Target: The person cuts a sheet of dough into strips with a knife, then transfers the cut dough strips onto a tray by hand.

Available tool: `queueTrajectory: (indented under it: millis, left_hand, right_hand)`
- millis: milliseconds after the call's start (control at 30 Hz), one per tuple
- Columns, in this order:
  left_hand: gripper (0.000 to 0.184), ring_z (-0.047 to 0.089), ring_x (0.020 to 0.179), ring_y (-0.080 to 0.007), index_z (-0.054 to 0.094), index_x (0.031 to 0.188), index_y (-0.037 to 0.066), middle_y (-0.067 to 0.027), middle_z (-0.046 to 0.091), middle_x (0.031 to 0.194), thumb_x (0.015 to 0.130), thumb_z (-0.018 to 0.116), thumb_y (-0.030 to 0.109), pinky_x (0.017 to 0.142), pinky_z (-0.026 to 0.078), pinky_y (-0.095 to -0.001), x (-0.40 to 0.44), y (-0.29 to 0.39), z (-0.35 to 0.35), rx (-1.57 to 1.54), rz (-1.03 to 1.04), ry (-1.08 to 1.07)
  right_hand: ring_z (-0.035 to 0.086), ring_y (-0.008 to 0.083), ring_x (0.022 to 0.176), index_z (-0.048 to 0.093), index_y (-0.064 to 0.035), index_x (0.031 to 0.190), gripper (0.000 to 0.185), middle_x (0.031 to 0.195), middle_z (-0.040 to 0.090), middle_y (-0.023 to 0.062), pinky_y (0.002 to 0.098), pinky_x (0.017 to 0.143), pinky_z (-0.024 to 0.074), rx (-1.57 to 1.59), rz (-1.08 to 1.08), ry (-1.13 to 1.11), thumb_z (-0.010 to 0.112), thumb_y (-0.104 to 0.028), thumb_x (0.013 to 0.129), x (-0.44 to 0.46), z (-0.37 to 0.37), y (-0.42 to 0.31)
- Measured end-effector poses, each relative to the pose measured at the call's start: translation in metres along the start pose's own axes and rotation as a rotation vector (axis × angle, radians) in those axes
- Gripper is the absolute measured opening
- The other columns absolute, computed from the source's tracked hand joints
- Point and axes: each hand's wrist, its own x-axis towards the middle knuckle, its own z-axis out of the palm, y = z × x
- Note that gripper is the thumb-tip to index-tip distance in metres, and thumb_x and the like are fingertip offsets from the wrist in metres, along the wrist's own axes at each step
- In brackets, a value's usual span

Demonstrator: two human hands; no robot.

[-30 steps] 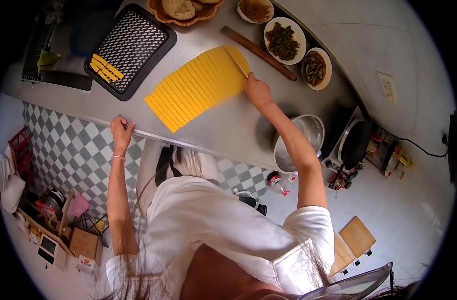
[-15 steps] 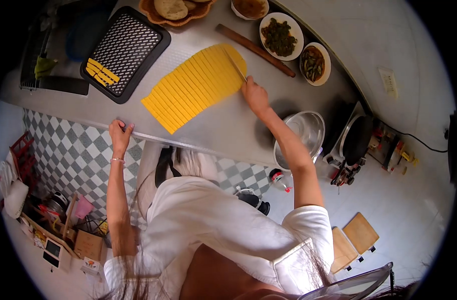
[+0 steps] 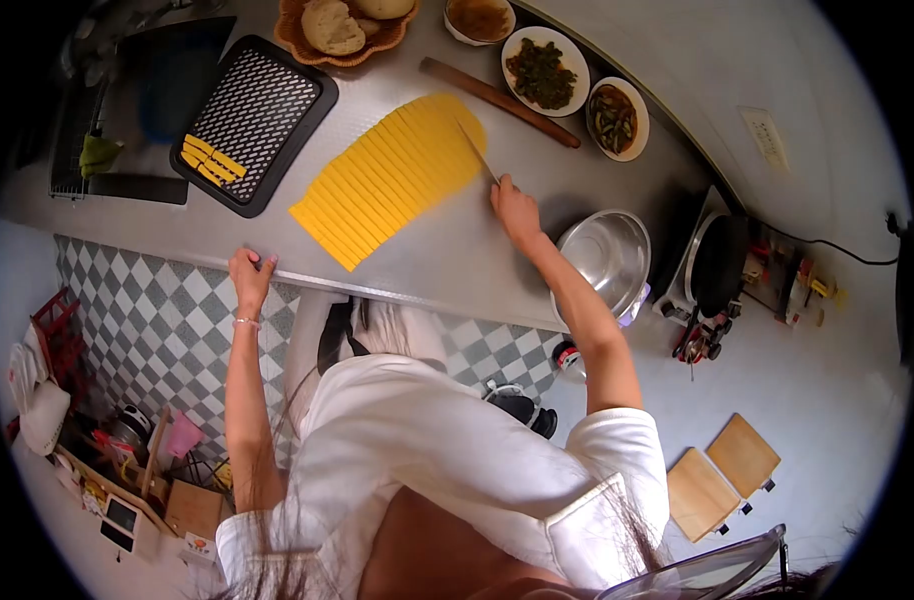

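Note:
A long sheet of yellow dough [image 3: 392, 170] lies on the metal counter, sliced crosswise into side-by-side strips over much of its length. Its rounded right end looks smooth. My right hand [image 3: 517, 212] is closed round the handle of a knife [image 3: 476, 147], whose thin blade lies over that right end. At the counter's front edge rests my left hand [image 3: 249, 278], its fingers curled and nothing visible in them. Several short yellow strips [image 3: 213, 160] sit on a black perforated tray [image 3: 264, 190] left of the dough.
Behind the dough lie a wooden rolling pin [image 3: 497, 100], a plate of greens [image 3: 545, 72], more dishes and a basket [image 3: 349, 55] of bread. A metal bowl [image 3: 605, 255] stands beside my right forearm, with a pan [image 3: 722, 265] further right. The sink [image 3: 142, 185] is at left.
My right hand has drawn the knife slightly back toward me, so less blade lies over the dough. The whole view has shifted a little. My left hand stays at the counter edge.

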Motion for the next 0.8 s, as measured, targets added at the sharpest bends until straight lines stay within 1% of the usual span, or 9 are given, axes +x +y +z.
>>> queueTrajectory:
  millis: [67, 167, 267, 467, 567, 800]
  left_hand:
    - [0.036, 0.046, 0.081, -0.0283, 0.048, 0.086, 0.005, -0.0133, 0.049, 0.085, 0.071, 0.077, 0.021, 0.075, 0.039, -0.0381, 0.0, -0.001, 0.001, -0.002, 0.002, -0.001]
    - [0.036, 0.047, 0.082, -0.0288, 0.049, 0.086, 0.005, -0.0129, 0.049, 0.084, 0.071, 0.077, 0.021, 0.076, 0.039, -0.0387, 0.001, 0.0, 0.0, -0.003, 0.001, 0.002]
    - [0.036, 0.047, 0.082, -0.0286, 0.049, 0.086, 0.006, -0.0119, 0.049, 0.083, 0.07, 0.077, 0.021, 0.076, 0.039, -0.0389, 0.001, -0.003, 0.002, -0.003, 0.014, 0.011]
    - [0.035, 0.046, 0.08, -0.0276, 0.048, 0.084, 0.006, -0.0109, 0.049, 0.082, 0.07, 0.077, 0.02, 0.075, 0.039, -0.0379, 0.001, -0.005, 0.002, -0.008, 0.029, 0.01]
    - [0.035, 0.046, 0.079, -0.0272, 0.048, 0.083, 0.005, -0.0113, 0.048, 0.082, 0.07, 0.077, 0.019, 0.074, 0.039, -0.0371, 0.002, -0.001, 0.001, -0.016, 0.003, 0.008]
    - [0.035, 0.046, 0.078, -0.0279, 0.046, 0.081, 0.004, -0.0123, 0.049, 0.082, 0.071, 0.076, 0.018, 0.071, 0.04, -0.037, -0.001, 0.007, -0.002, -0.03, -0.02, 0.01]
  right_hand:
    - [0.062, 0.038, 0.064, 0.047, -0.0049, 0.092, 0.02, 0.073, 0.064, 0.0172, 0.0476, 0.059, 0.0511, 0.011, 0.038, -0.059, 0.047, -0.025, 0.09, -0.011, -0.008, 0.001]
    - [0.061, 0.0399, 0.066, 0.046, -0.0043, 0.093, 0.021, 0.075, 0.063, 0.0187, 0.0499, 0.059, 0.0493, 0.06, 0.073, -0.011, 0.046, -0.025, 0.091, -0.026, -0.03, -0.005]
    - [0.061, 0.04, 0.064, 0.046, -0.0035, 0.091, 0.021, 0.076, 0.063, 0.0197, 0.0503, 0.057, 0.0481, 0.099, 0.064, 0.041, 0.046, -0.024, 0.091, -0.018, -0.055, -0.015]
    - [0.06, 0.0393, 0.059, 0.045, -0.004, 0.088, 0.019, 0.068, 0.062, 0.0185, 0.0492, 0.052, 0.0475, 0.097, -0.072, 0.063, 0.047, -0.022, 0.091, 0.031, -0.045, -0.03]
    - [0.06, 0.0384, 0.057, 0.046, -0.004, 0.087, 0.017, 0.063, 0.061, 0.018, 0.0484, 0.05, 0.0477, 0.07, -0.08, 0.083, 0.047, -0.021, 0.09, 0.048, -0.04, -0.036]
    - [0.061, 0.0364, 0.054, 0.046, -0.004, 0.085, 0.016, 0.062, 0.062, 0.0179, 0.0455, 0.048, 0.0489, 0.037, -0.102, 0.049, 0.049, -0.019, 0.089, 0.071, -0.041, -0.044]
